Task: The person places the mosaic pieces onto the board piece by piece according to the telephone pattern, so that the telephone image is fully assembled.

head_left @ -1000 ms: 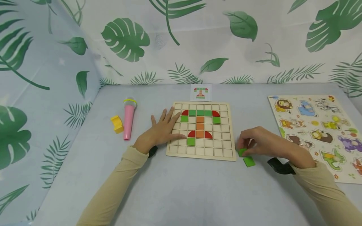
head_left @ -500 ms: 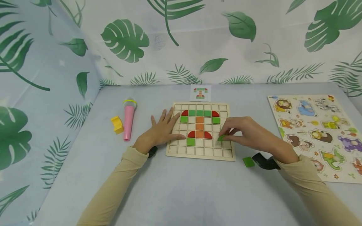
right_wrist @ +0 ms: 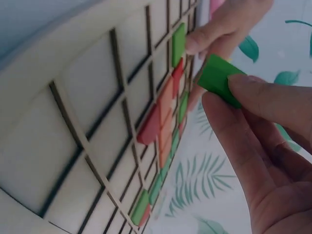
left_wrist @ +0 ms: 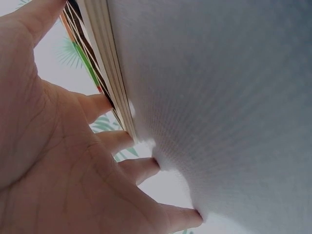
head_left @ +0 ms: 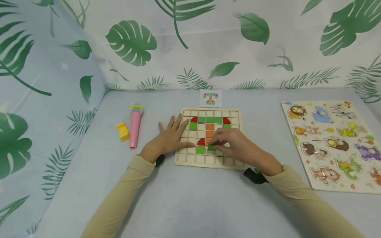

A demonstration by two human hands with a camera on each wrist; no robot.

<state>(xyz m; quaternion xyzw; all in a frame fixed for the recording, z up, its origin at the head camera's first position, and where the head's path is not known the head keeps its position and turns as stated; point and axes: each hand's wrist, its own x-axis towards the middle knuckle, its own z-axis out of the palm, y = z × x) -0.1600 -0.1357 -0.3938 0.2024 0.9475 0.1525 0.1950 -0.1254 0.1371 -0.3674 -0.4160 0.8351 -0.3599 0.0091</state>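
A wooden grid board [head_left: 190,161] lies mid-table, with red, green and orange tiles set in several of its cells. My right hand [head_left: 238,143] is over its lower middle and pinches a green square tile [right_wrist: 222,78] between thumb and fingertip. In the head view that tile is just right of a placed green tile [head_left: 200,150], below the orange column. Fingers spread, my left hand [head_left: 165,137] rests across the board's left edge, some fingertips on the table in the left wrist view. Another green tile [head_left: 257,170] is mostly hidden behind the right wrist strap.
A small pattern card [head_left: 210,98] lies behind the board. To the left are a pink toy microphone [head_left: 135,127] and a yellow block [head_left: 123,131]. An animal puzzle board [head_left: 333,145] lies at the right. A leaf-print cloth hangs behind the table.
My right hand has picked up a green tile from the table right of the board and carried it left over the grid. The left hand has stayed in place.
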